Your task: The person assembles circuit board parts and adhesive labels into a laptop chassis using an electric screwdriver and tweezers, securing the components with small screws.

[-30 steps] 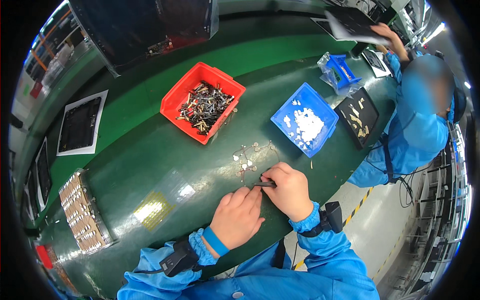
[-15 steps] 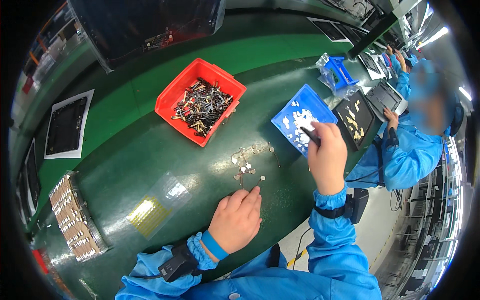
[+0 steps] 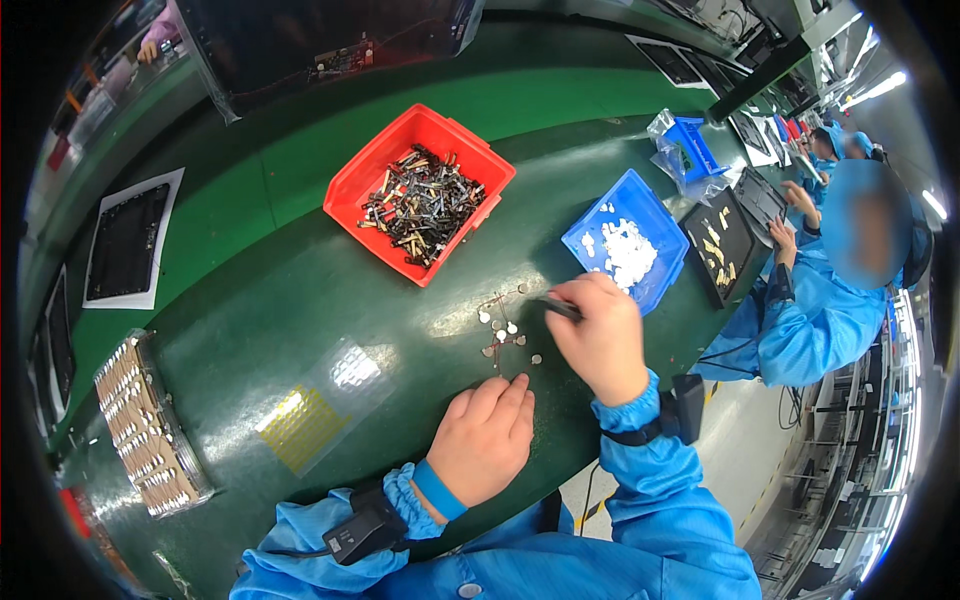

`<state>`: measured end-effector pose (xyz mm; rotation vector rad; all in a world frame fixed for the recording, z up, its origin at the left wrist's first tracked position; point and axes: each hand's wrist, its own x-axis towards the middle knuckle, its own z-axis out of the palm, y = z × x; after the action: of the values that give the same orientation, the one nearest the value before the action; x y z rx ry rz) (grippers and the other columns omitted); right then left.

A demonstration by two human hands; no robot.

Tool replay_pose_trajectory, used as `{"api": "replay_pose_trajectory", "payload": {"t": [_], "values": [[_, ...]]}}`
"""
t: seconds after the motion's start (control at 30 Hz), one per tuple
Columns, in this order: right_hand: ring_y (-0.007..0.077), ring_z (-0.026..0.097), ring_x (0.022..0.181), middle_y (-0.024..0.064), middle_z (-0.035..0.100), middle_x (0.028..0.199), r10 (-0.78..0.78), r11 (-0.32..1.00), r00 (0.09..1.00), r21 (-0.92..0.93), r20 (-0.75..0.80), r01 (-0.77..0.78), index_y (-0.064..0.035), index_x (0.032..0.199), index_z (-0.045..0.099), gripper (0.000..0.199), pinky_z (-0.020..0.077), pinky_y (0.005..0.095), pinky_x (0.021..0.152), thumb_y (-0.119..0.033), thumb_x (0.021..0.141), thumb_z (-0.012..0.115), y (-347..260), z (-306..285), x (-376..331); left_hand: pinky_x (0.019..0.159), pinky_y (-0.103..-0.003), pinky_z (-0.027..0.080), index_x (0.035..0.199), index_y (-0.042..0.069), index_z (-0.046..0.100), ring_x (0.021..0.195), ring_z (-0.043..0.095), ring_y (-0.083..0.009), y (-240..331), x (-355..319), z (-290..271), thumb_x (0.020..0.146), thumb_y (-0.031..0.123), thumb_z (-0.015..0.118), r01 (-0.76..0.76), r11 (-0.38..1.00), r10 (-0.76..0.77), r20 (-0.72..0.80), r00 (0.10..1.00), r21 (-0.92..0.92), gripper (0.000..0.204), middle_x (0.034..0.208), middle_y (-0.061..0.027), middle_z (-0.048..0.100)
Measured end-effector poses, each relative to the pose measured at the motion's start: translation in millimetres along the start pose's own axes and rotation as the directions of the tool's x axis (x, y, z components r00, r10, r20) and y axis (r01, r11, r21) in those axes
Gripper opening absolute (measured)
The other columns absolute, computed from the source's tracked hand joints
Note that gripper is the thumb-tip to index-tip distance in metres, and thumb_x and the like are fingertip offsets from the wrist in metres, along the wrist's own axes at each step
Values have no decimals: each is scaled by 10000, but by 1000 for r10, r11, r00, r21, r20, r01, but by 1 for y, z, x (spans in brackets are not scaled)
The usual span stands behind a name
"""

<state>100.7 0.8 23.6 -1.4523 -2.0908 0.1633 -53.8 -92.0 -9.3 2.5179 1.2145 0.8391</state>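
My right hand (image 3: 603, 338) grips a slim black pen-like tool (image 3: 562, 308). It is above the green table, just right of a small group of silvery round discs with thin wires (image 3: 500, 335). The tool's tip is too small to make out. My left hand (image 3: 480, 440) rests on the table with fingers stretched out, fingertips just below the discs. Behind my right hand is a blue bin (image 3: 665, 272) with small white pieces (image 3: 630, 252) in it. A red bin (image 3: 345, 190) full of small black and gold parts (image 3: 425, 205) stands further left.
To the left lie a clear bag with a yellow sheet (image 3: 305, 430) and a tray with rows of small parts (image 3: 150, 430). A black tray of gold pieces (image 3: 735, 270) adjoins the blue bin. At right, a co-worker in blue (image 3: 815, 320) handles a dark panel (image 3: 762, 200).
My right hand has moved from over the blue bin leftward and nearer, to beside the discs, still holding the black tool. The left hand stays on the table.
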Motion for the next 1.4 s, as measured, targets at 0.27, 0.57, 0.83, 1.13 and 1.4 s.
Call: {"api": "replay_pose_trajectory", "payload": {"t": [0.27, 0.57, 0.83, 1.13, 1.4], "values": [[272, 559, 607, 118, 557, 666, 206, 937, 951, 233, 231, -260, -3, 727, 634, 77, 440, 331, 536, -41, 663, 612, 7, -20, -49, 774, -373, 426, 993, -10, 585, 990, 498, -277, 2, 2, 2, 639, 162, 652, 4, 1000, -3, -50, 999, 9, 399, 1118, -154, 537], [256, 568, 594, 98, 557, 669, 178, 969, 972, 146, 154, -201, -28, 706, 630, 71, 453, 325, 512, -36, 637, 648, 4, -7, -62, 758, -334, 404, 986, 12, 611, 1005, 496, -242, 5, 2, 2, 632, 230, 668, -107, 992, 102, 68, 992, 67, 419, 1115, -96, 551], [211, 570, 551, 60, 549, 692, -200, 977, 978, 86, 64, 194, -58, 721, 590, 187, 457, 302, 461, -11, 570, 690, 9, -7, -66, 735, -329, 397, 946, 12, 618, 972, 486, -219, 8, 2, 0, 620, 231, 673, -65, 995, 58, 94, 994, 75, 396, 1104, -86, 555], [278, 567, 634, 106, 556, 727, -15, 995, 982, -101, -187, -4, -41, 752, 567, 163, 456, 352, 547, 30, 614, 619, 15, -45, -17, 679, -307, 403, 898, -2, 618, 908, 507, -215, 4, 1, 6, 651, 136, 612, -76, 989, 80, -26, 996, 124, 283, 1039, -80, 577], [299, 578, 650, 118, 568, 739, -66, 990, 994, -132, -91, 53, -39, 847, 604, 218, 471, 379, 582, 0, 632, 616, 16, -34, 4, 674, -327, 428, 897, -14, 615, 894, 525, -234, 3, -1, 6, 662, 104, 595, -39, 995, 47, -78, 996, 96, 263, 1005, -112, 588]]}}
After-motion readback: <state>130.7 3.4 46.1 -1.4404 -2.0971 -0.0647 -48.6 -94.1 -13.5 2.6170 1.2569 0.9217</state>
